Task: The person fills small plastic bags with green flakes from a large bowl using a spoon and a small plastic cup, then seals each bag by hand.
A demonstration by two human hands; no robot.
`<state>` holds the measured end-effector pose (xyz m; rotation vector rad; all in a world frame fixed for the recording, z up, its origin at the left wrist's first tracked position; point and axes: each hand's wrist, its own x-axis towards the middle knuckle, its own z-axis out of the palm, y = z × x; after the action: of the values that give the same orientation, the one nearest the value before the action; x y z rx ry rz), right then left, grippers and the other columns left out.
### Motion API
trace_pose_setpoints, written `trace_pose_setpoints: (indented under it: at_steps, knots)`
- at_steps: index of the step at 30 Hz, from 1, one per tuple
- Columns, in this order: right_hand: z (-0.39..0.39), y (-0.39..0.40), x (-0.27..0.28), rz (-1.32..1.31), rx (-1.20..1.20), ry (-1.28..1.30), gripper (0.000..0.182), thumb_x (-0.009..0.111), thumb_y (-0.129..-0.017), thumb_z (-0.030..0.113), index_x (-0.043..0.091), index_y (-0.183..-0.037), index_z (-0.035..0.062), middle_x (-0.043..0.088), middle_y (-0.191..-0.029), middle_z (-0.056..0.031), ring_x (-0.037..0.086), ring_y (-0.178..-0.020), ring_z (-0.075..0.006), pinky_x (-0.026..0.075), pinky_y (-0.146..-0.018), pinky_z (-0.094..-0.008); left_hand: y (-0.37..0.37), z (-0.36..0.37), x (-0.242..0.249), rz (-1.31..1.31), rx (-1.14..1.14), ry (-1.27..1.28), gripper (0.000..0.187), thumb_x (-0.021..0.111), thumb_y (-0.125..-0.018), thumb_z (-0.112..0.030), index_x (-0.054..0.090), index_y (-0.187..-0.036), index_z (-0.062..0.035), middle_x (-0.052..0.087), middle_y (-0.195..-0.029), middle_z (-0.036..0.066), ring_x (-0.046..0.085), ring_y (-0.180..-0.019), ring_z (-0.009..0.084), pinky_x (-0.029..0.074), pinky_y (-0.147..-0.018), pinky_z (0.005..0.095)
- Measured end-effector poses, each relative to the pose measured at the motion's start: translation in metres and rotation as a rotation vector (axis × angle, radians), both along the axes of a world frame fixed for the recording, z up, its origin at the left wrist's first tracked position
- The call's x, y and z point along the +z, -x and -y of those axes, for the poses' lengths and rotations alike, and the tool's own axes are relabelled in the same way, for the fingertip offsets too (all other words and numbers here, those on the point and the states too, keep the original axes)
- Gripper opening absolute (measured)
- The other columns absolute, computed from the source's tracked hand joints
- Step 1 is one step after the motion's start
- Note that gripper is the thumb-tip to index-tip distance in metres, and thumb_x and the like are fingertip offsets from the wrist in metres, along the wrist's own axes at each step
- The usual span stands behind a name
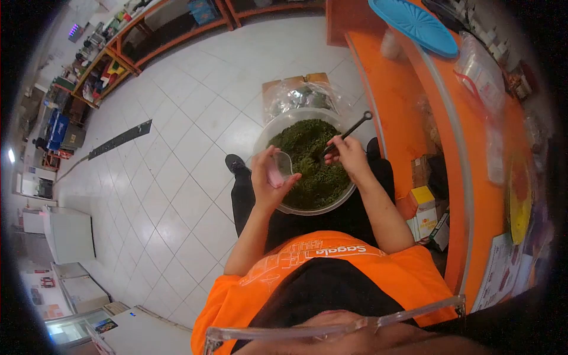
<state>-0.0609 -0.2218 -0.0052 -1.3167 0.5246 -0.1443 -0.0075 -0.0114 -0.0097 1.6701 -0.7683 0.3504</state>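
A large pale tub sits at my lap, filled with a dark green, crumbly, leafy material. My left hand is wrapped round a small clear plastic cup, tilted over the tub's left side. Whether the cup holds anything I cannot make out. In my right hand is a black long-handled spoon with a ring at the handle's end. The handle points up and to the right, while its lower end is hidden near the green material.
Behind the tub, a clear plastic bag lies on cardboard. An orange counter runs along my right, with a blue lid on top and a yellow-and-white box below. White floor tiles spread out to the left.
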Motion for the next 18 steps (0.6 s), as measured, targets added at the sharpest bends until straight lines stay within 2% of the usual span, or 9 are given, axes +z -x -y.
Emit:
trace_pose_setpoints:
  at_steps: [1, 3, 4, 8, 14, 17, 18]
  knots:
    - [0.003, 0.0, 0.004, -0.001, -0.001, -0.001, 0.031, 0.045, -0.097, 0.026, 0.053, -0.093, -0.0035, 0.059, -0.073, -0.0116, 0.062, -0.064, -0.0187, 0.054, -0.06, -0.032, 0.001, 0.0, 0.003, -0.018, 0.003, -0.031, 0.077, 0.085, -0.057, -0.013, 0.047, -0.123, -0.0042, 0.055, -0.109, 0.012, 0.053, -0.101, 0.027, 0.043, -0.087, 0.0355]
    - [0.009, 0.002, 0.01, 0.113, -0.175, -0.004, 0.029, 0.044, -0.097, 0.025, 0.052, -0.092, -0.0019, 0.058, -0.076, -0.0105, 0.062, -0.064, -0.0183, 0.054, -0.06, -0.0321, 0.001, 0.001, 0.003, -0.035, -0.001, -0.06, 0.077, 0.085, -0.057, -0.013, 0.047, -0.123, -0.0043, 0.055, -0.109, 0.012, 0.054, -0.101, 0.0273, 0.043, -0.087, 0.0358]
    - [0.011, 0.002, 0.009, 0.069, -0.114, 0.085, 0.028, 0.043, -0.098, 0.025, 0.051, -0.092, -0.0008, 0.057, -0.077, -0.0099, 0.061, -0.065, -0.018, 0.054, -0.059, -0.032, 0.0, 0.001, 0.002, -0.024, -0.004, -0.068, 0.078, 0.086, -0.057, -0.013, 0.047, -0.123, -0.0044, 0.055, -0.108, 0.012, 0.054, -0.101, 0.0278, 0.044, -0.087, 0.0362]
    - [0.008, 0.005, 0.01, 0.05, -0.114, 0.016, 0.027, 0.043, -0.098, 0.024, 0.051, -0.093, -0.0005, 0.057, -0.075, -0.0097, 0.061, -0.064, -0.0174, 0.054, -0.059, -0.0317, 0.0, 0.002, 0.008, 0.051, -0.006, -0.137, 0.076, 0.086, -0.056, -0.016, 0.049, -0.122, -0.0045, 0.055, -0.109, 0.013, 0.054, -0.101, 0.0294, 0.044, -0.087, 0.0377]
    - [0.007, 0.008, 0.029, 0.19, -0.164, 0.019, 0.026, 0.043, -0.098, 0.024, 0.051, -0.092, 0.0009, 0.058, -0.075, -0.0084, 0.061, -0.063, -0.0166, 0.054, -0.059, -0.0309, 0.001, 0.006, 0.007, 0.03, 0.017, -0.261, 0.07, 0.086, -0.057, -0.021, 0.053, -0.116, -0.0042, 0.057, -0.108, 0.014, 0.053, -0.1, 0.031, 0.044, -0.087, 0.0385]
    - [-0.01, 0.013, 0.05, 0.325, -0.193, 0.09, 0.026, 0.043, -0.098, 0.024, 0.053, -0.091, 0.001, 0.058, -0.075, -0.0071, 0.061, -0.063, -0.0159, 0.053, -0.059, -0.0302, 0.004, 0.008, 0.011, -0.025, 0.01, -0.292, 0.068, 0.085, -0.057, -0.022, 0.054, -0.114, -0.0043, 0.057, -0.107, 0.013, 0.053, -0.099, 0.0312, 0.044, -0.087, 0.0381]
    - [-0.017, 0.015, 0.058, 0.377, -0.146, 0.281, 0.023, 0.044, -0.097, 0.021, 0.053, -0.09, 0.0011, 0.058, -0.074, -0.0075, 0.061, -0.062, -0.0162, 0.052, -0.058, -0.0304, 0.004, 0.008, 0.012, -0.024, 0.008, -0.292, 0.068, 0.085, -0.057, -0.022, 0.054, -0.114, -0.0043, 0.057, -0.107, 0.013, 0.053, -0.099, 0.0312, 0.044, -0.087, 0.0381]
